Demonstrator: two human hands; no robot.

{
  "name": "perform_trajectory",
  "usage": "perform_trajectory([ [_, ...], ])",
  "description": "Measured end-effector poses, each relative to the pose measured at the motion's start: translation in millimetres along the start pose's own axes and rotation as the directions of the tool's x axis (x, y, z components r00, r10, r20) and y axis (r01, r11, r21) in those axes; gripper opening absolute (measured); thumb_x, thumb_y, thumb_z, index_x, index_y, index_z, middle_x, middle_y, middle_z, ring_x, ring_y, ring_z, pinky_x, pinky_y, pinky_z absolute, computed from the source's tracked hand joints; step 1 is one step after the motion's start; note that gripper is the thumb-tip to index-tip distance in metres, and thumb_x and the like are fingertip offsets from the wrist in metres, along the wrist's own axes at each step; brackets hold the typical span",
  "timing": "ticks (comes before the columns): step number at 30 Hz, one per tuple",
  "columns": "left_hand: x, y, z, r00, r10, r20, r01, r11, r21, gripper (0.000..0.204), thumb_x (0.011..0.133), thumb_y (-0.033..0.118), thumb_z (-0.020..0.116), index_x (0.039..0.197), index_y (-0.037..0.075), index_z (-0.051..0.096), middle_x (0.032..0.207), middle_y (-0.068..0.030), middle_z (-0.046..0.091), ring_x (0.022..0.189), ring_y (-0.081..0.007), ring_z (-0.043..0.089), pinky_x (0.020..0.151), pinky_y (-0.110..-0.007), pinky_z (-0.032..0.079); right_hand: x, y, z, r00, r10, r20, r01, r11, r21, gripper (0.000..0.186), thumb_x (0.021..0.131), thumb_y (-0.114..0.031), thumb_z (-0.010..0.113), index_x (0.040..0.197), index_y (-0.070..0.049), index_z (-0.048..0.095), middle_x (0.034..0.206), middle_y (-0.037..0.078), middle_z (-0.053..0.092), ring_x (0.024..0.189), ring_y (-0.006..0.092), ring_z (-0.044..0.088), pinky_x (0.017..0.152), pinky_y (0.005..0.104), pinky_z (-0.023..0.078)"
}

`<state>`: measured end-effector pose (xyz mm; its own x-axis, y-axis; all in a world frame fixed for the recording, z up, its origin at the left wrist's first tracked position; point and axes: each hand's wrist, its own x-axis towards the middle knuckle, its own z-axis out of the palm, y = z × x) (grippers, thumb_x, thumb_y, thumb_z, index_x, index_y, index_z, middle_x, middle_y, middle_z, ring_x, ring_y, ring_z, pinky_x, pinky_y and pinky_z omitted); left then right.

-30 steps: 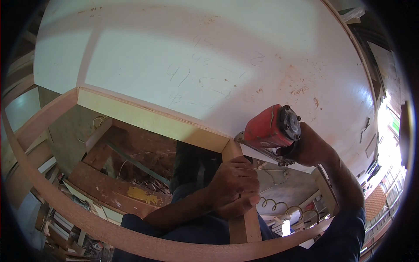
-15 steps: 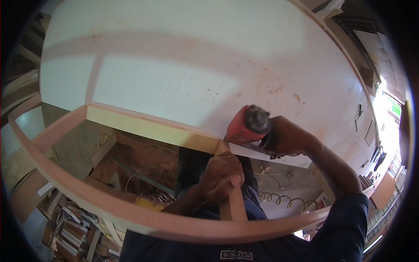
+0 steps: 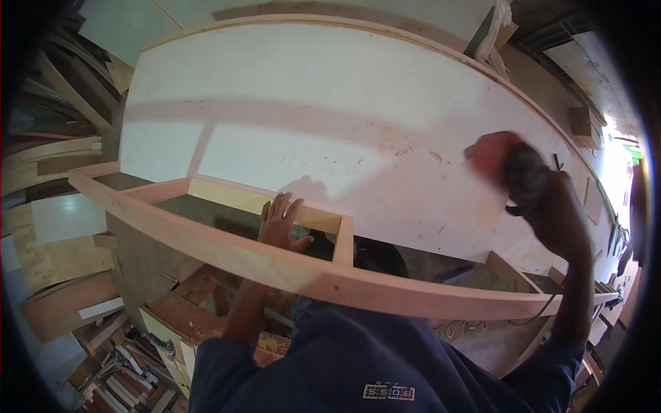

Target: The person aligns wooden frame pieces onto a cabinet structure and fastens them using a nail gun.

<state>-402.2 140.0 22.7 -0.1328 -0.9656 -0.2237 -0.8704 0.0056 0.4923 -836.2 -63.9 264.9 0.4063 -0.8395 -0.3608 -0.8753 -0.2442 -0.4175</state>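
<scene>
A curved wooden frame [image 3: 227, 253] stands on the near side of a large white board [image 3: 289, 82]. Short cross pieces join it to a straight, pale strip [image 3: 227, 195] along the board's near edge. My left hand [image 3: 279, 224] reaches over the curved rail with fingers spread, touching the pale strip left of a cross piece [image 3: 343, 241]. Off to the right, above the white board, my right hand [image 3: 551, 206] grips a red and black nail gun [image 3: 506, 168], smeared by motion. Its nose cannot be made out.
Several offcuts [image 3: 127, 375] lie piled at the lower left, and curved wooden parts [image 3: 76, 89] are stacked at the far left. A coiled air hose [image 3: 461, 329] hangs below the frame. Clear plastic [image 3: 492, 48] sits at the board's far right edge.
My left hand has let go of the cross piece and moved left onto the pale strip. The nail gun in my right hand has lifted off the joint, up and right. My view has shifted.
</scene>
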Motion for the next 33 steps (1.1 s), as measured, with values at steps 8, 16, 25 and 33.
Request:
perform_trajectory([
  [8,7,-28,22,0.98,0.193,0.042,-0.196,0.919,0.343,0.071,0.081,0.042,0.073,0.137,0.004,0.049,0.134,-0.0196,0.05,0.133,-0.0384,0.046,0.112,-0.055,0.033,-178,35,-63,0.487,0.721,-0.493,-0.334,0.675,0.658,0.037,0.084,-0.007,0.075,0.119,-0.001,0.066,0.104,0.011,0.068,0.083,0.023,0.067,0.075,0.0383,0.057],
  [16,15,-79,30,0.886,0.464,-0.001,-0.396,0.757,0.52,0.031,0.084,0.03,0.061,0.102,0.006,0.055,0.1,-0.0139,0.055,0.097,-0.0317,0.061,0.087,-0.043,0.05,-357,-27,-32,0.042,0.741,-0.67,-0.465,0.608,0.643,0.038,0.086,-0.016,0.078,0.118,-0.001,0.067,0.099,0.01,0.071,0.086,0.025,0.066,0.08,0.0413,0.056],
  [25,34,-103,33,0.813,0.538,0.221,-0.582,0.735,0.349,0.043,0.087,0.037,0.065,0.114,0.003,0.059,0.103,-0.0164,0.059,0.092,-0.0365,0.063,0.084,-0.048,0.053,-495,-135,112,-0.211,0.804,-0.556,-0.469,0.416,0.779,0.044,0.083,-0.012,0.076,0.123,0.001,0.064,0.099,0.009,0.07,0.085,0.021,0.066,0.081,0.0381,0.054],
  [33,42,-86,20,0.859,0.404,0.315,-0.449,0.89,0.082,0.081,0.066,0.033,0.08,0.139,0.008,0.057,0.13,-0.0238,0.063,0.126,-0.0407,0.058,0.107,-0.048,0.046,-513,-197,261,-0.038,0.951,-0.306,-0.447,0.257,0.857,0.039,0.078,-0.007,0.075,0.114,0.002,0.065,0.09,0.006,0.068,0.075,0.0149,0.062,0.069,0.0332,0.048],
])
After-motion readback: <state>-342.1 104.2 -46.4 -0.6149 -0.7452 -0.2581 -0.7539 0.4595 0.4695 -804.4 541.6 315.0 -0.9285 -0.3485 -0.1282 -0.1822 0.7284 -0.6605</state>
